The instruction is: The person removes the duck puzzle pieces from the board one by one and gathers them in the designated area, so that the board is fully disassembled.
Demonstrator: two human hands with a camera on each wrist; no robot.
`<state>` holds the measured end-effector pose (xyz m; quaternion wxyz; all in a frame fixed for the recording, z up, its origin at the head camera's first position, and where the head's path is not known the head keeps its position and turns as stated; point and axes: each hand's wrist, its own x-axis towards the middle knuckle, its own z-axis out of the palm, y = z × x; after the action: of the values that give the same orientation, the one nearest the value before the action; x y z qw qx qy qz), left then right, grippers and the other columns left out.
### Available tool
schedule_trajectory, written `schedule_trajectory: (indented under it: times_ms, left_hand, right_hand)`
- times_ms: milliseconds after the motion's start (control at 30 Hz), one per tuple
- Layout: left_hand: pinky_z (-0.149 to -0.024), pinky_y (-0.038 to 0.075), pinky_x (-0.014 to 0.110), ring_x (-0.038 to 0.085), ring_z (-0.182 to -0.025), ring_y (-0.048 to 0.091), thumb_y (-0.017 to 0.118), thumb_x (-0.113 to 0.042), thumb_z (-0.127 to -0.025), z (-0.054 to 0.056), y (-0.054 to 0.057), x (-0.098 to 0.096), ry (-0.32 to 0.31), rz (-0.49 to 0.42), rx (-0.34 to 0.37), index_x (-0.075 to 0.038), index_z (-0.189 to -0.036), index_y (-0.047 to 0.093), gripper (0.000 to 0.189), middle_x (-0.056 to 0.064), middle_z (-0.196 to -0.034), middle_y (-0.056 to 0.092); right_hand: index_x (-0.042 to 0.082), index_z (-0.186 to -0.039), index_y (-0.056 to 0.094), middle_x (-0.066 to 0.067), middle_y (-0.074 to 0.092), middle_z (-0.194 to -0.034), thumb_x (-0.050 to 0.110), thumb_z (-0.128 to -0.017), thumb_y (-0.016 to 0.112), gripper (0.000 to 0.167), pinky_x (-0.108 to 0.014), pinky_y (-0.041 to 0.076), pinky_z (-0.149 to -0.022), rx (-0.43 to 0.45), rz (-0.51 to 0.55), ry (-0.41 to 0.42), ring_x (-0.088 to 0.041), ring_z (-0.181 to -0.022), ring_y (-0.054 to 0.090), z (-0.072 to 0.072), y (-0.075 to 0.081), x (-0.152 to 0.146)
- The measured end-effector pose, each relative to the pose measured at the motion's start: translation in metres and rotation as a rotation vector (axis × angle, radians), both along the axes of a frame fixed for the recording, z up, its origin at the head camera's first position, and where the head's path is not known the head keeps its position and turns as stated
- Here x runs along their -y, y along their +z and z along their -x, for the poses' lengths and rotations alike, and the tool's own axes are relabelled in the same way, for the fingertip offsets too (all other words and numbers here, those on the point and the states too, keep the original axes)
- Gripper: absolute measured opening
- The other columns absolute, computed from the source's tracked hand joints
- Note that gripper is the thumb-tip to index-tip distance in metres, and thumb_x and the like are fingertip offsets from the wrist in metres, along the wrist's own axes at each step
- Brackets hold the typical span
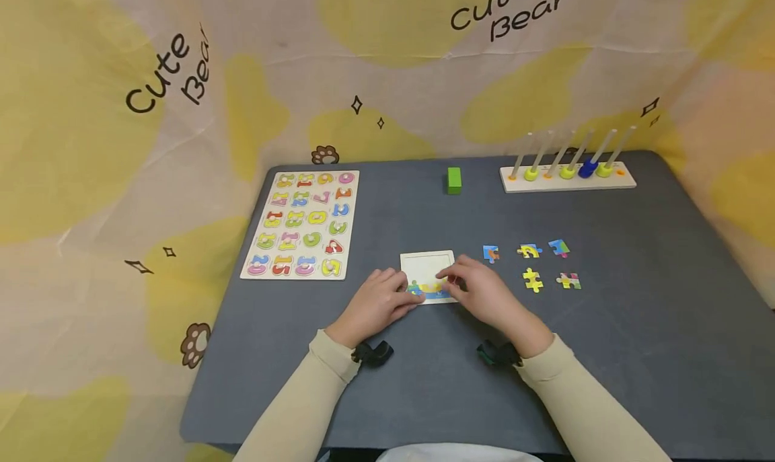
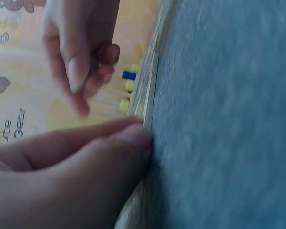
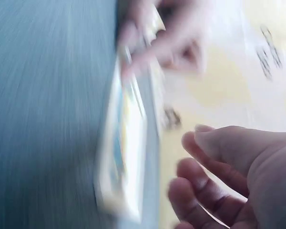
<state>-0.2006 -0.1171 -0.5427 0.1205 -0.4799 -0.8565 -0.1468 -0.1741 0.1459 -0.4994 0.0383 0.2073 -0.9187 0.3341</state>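
A small white puzzle board lies on the table with colourful pieces along its near side. My left hand holds the board's near left corner, thumb and finger at its edge in the left wrist view. Over the board's right side hovers my right hand. In the right wrist view this hand has loosely bent fingers and nothing between them, beside the blurred board. Several loose jigsaw pieces lie on the table to the right of the right hand.
At the left is a board of coloured letter shapes. A green block stands at the back. Back right, a white base carries upright rods with yellow and blue beads. A patterned cloth hangs behind the grey table.
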Motion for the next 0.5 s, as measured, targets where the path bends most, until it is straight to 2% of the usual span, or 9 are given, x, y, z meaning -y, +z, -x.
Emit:
schedule_trajectory:
  times_ms: [100, 167, 267, 333, 400, 500]
  left_hand:
    - [-0.074, 0.041, 0.031, 0.013, -0.076, 0.048, 0.079, -0.028, -0.097, 0.0, 0.001, 0.005, -0.005, 0.005, 0.011, -0.025, -0.114, 0.084, 0.018, -0.004, -0.085, 0.056]
    - [-0.073, 0.044, 0.029, 0.012, -0.075, 0.051, 0.082, -0.029, -0.095, 0.0, 0.001, 0.007, 0.004, -0.013, 0.028, -0.023, -0.109, 0.084, 0.015, -0.006, -0.084, 0.058]
    - [-0.078, 0.047, 0.032, 0.013, -0.081, 0.056, 0.085, -0.032, -0.091, 0.003, 0.0, 0.011, 0.079, -0.064, 0.06, -0.02, -0.107, 0.082, 0.02, -0.005, -0.091, 0.062]
    - [-0.089, 0.049, 0.036, 0.016, -0.097, 0.06, 0.085, -0.036, -0.09, 0.006, 0.0, 0.012, 0.151, -0.082, 0.09, -0.017, -0.118, 0.079, 0.034, -0.002, -0.107, 0.066]
    - [-0.102, 0.046, 0.043, 0.022, -0.121, 0.058, 0.083, -0.041, -0.092, 0.008, -0.001, 0.013, 0.214, -0.064, 0.134, -0.014, -0.136, 0.07, 0.054, 0.003, -0.132, 0.064]
    - [-0.115, 0.036, 0.053, 0.027, -0.15, 0.038, 0.075, -0.048, -0.096, 0.009, -0.004, 0.014, 0.268, 0.018, 0.208, -0.01, -0.157, 0.049, 0.076, 0.006, -0.161, 0.045]
  right_hand:
    - [0.004, -0.114, 0.078, 0.003, 0.053, -0.086, 0.007, -0.096, 0.076, 0.018, -0.031, 0.046, -0.066, 0.042, -0.031, 0.088, -0.012, -0.071, 0.051, 0.008, -0.007, 0.029]
    - [0.004, -0.117, 0.077, 0.003, 0.051, -0.084, 0.009, -0.096, 0.077, 0.021, -0.029, 0.044, -0.065, 0.084, -0.055, 0.13, -0.011, -0.069, 0.048, 0.01, -0.011, 0.037]
    - [0.006, -0.119, 0.078, 0.004, 0.051, -0.081, 0.011, -0.094, 0.081, 0.026, -0.029, 0.042, -0.065, 0.139, -0.074, 0.152, -0.01, -0.069, 0.046, 0.011, -0.016, 0.04]
    - [0.008, -0.121, 0.077, 0.004, 0.052, -0.081, 0.013, -0.091, 0.084, 0.031, -0.029, 0.042, -0.066, 0.153, -0.077, 0.145, -0.01, -0.069, 0.046, 0.012, -0.019, 0.041]
    - [0.008, -0.124, 0.076, 0.004, 0.051, -0.081, 0.014, -0.09, 0.085, 0.035, -0.03, 0.041, -0.066, 0.146, -0.077, 0.137, -0.01, -0.069, 0.045, 0.013, -0.021, 0.042]
    - [0.008, -0.126, 0.075, 0.004, 0.052, -0.081, 0.015, -0.09, 0.085, 0.038, -0.029, 0.041, -0.066, 0.134, -0.083, 0.138, -0.009, -0.069, 0.045, 0.014, -0.022, 0.045]
